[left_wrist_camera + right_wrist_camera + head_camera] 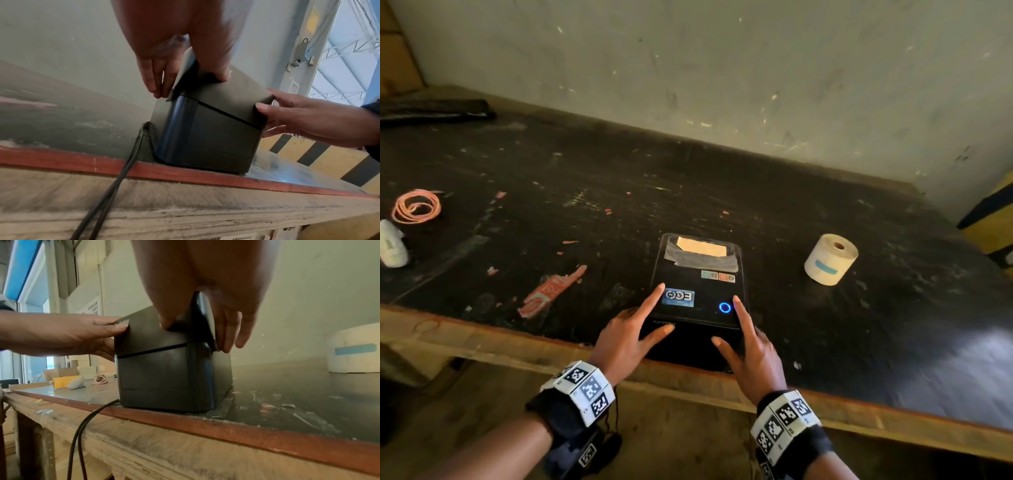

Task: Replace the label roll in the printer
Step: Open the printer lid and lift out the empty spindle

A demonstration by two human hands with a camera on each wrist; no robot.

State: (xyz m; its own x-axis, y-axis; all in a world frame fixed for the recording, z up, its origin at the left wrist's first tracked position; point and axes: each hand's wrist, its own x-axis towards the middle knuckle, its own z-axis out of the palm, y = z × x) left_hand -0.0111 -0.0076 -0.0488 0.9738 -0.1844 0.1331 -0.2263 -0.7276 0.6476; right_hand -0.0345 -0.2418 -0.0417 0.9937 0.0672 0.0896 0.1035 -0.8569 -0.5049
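A black label printer (698, 291) stands at the table's front edge, lid down, blue ring light (725, 307) lit. Through its top window a pale roll (702, 246) shows. My left hand (650, 315) straddles the lid's left edge, with the forefinger and thumb flat on top. The other fingers (154, 87) reach straight down the side to a small tab. My right hand (736, 325) mirrors it on the right edge, with fingers (230, 337) straight down that side. A white label roll (830, 258) with a blue strip lies apart on the table, right of the printer.
Black cables (123, 170) drop from the printer over the wooden front edge (517, 342). Left lie a torn red wrapper (551, 291), pink rubber bands (416, 207) and a white object (392, 245). A wall stands behind, and a yellow-black striped post (993, 212) at far right.
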